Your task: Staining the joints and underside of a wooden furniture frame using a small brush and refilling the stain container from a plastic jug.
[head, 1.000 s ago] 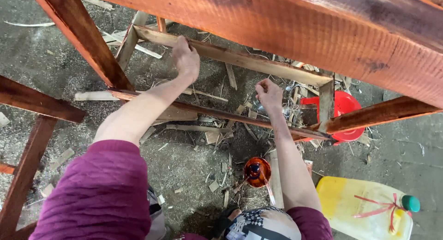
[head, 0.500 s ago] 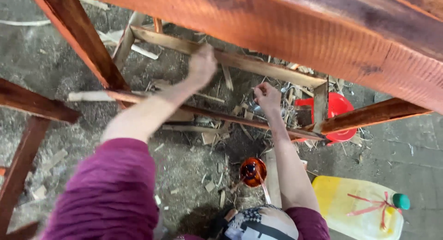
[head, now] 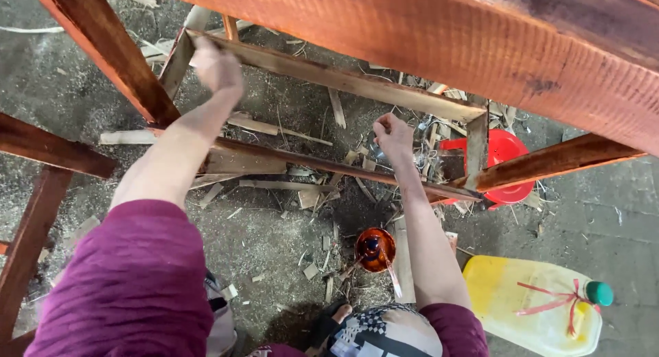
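Observation:
My left hand (head: 217, 67) presses against the left end of a pale, unstained wooden rail (head: 357, 82) of a frame; it is blurred and its fingers are curled. My right hand (head: 392, 134) is a closed fist held beyond a thin red-brown stained rail (head: 309, 163), over wood scraps, with my forearm crossing that rail. I cannot see anything in either hand. A small round bowl of dark orange-brown liquid (head: 375, 249) sits on the ground below my right forearm, with a stick leaning in it.
A broad stained beam (head: 446, 34) spans the top, and a stained leg (head: 103, 48) slants down at left. A yellow jerrycan with a green cap (head: 528, 302) lies at lower right. A red plastic object (head: 511, 154) stands behind the frame. Wood offcuts and shavings (head: 302, 199) litter the concrete floor.
My left hand slid right along the pale rail, then back to its left end. My right hand stayed nearly still.

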